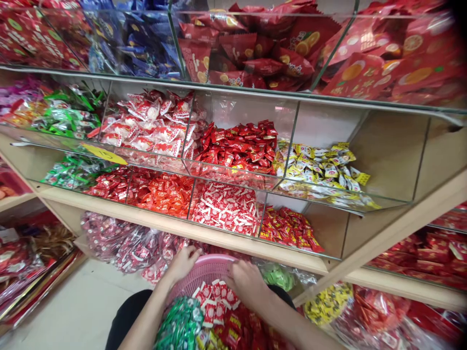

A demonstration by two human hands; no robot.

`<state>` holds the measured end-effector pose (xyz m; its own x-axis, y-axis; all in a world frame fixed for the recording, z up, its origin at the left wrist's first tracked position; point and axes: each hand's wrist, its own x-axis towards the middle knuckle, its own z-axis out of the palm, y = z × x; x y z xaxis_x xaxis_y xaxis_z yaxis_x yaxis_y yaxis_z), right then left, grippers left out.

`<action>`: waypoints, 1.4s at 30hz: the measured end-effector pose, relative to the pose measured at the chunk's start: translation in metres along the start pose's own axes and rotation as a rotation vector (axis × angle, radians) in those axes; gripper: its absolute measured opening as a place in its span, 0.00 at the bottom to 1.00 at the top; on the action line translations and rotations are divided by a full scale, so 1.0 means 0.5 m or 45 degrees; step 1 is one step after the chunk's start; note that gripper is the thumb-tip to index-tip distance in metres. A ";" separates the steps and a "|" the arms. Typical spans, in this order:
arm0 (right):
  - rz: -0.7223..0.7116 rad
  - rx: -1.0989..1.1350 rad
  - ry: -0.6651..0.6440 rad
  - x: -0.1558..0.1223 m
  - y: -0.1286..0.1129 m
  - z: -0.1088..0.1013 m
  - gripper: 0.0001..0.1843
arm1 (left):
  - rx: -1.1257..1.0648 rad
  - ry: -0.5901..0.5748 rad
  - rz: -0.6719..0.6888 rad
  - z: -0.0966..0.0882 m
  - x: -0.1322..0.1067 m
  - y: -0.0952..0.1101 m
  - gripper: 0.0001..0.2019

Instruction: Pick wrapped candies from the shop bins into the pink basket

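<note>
A pink plastic basket [207,272] sits low in front of me, filled with red-and-white, green and red wrapped candies [213,306]. My left hand [184,262] grips the basket's far left rim, fingers curled over the edge. My right hand [246,282] rests on the far right side of the basket, fingers bent down among the red-and-white candies; what they hold, if anything, is hidden. Just beyond both hands runs a wooden shelf edge [219,238].
Clear-walled bins on tiered shelves hold candies: red-and-white [226,206], small red [288,228], orange-red [164,194], yellow [321,167], green [69,170]. A yellow price tag [104,154] hangs on one bin. Bagged candies [127,243] lie under the shelf. The floor [73,306] shows at left.
</note>
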<state>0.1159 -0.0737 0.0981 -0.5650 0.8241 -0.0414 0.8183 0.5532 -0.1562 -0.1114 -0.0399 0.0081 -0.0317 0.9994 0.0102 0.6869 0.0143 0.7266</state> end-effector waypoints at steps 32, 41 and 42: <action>-0.204 -0.468 0.329 0.119 0.074 -0.191 0.13 | -0.016 -0.011 0.001 -0.012 -0.006 0.017 0.19; -0.467 0.329 0.360 0.030 0.005 -0.179 0.10 | -0.016 -0.002 -0.009 -0.007 -0.004 0.014 0.18; -0.476 0.418 0.304 0.028 -0.001 -0.156 0.10 | -0.014 0.000 -0.009 -0.006 -0.004 0.014 0.18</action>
<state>0.1160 -0.0528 0.1744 -0.7401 0.6045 0.2946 0.4689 0.7779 -0.4183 -0.1089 -0.0418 0.0152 -0.0361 0.9993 0.0051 0.6789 0.0208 0.7340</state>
